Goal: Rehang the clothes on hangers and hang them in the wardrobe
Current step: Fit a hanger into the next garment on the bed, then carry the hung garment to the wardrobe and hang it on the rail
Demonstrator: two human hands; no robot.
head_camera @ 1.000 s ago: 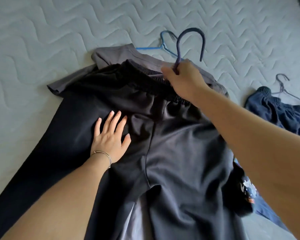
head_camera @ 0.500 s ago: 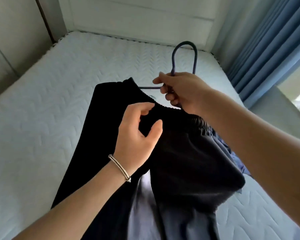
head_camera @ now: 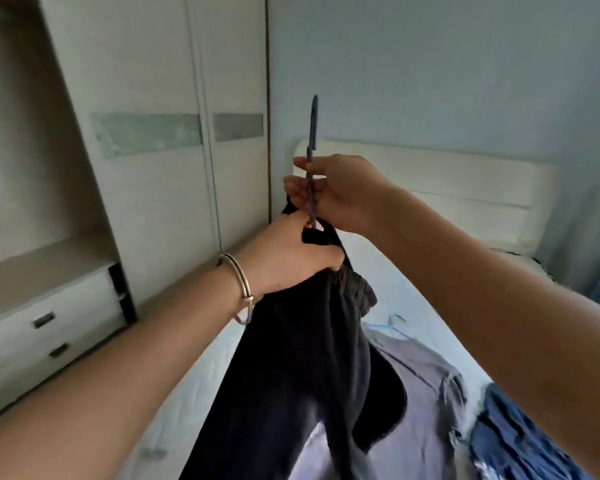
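1. Our right hand (head_camera: pixel 340 194) pinches the blue hanger (head_camera: pixel 313 143) by its neck, held upright.
2. Our left hand (head_camera: pixel 291 258) grips the black trousers (head_camera: pixel 302 358), which hang above the bed (head_camera: pixel 194 393).

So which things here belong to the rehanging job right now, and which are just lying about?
In the job:
- black trousers
- dark blue hanger
- left hand, right hand
- wardrobe

Lying about:
- grey garment
- blue garment
- light blue hanger
- drawers
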